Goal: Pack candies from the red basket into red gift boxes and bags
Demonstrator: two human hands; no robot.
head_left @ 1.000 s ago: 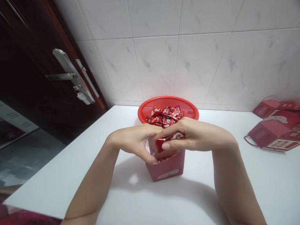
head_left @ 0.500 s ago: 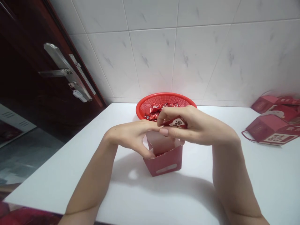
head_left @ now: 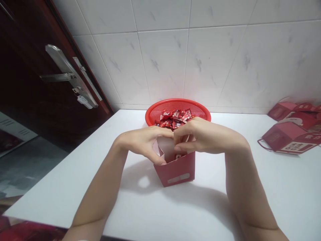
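Your left hand [head_left: 140, 141] frames the open red cardboard box [head_left: 175, 172] on the white surface [head_left: 190, 214] — thumb and forefinger spread apart, the thumb touching its near rim. Your right hand [head_left: 209, 136] dips curled fingers into the box's right side; whether they're closed on anything, you can't tell. Just behind stands the round red perforated plastic basket [head_left: 149, 117], holding red shiny wrapped sweets [head_left: 172, 117]; red cardboard boxes with cord handles [head_left: 283, 135] lie well apart, rightward.
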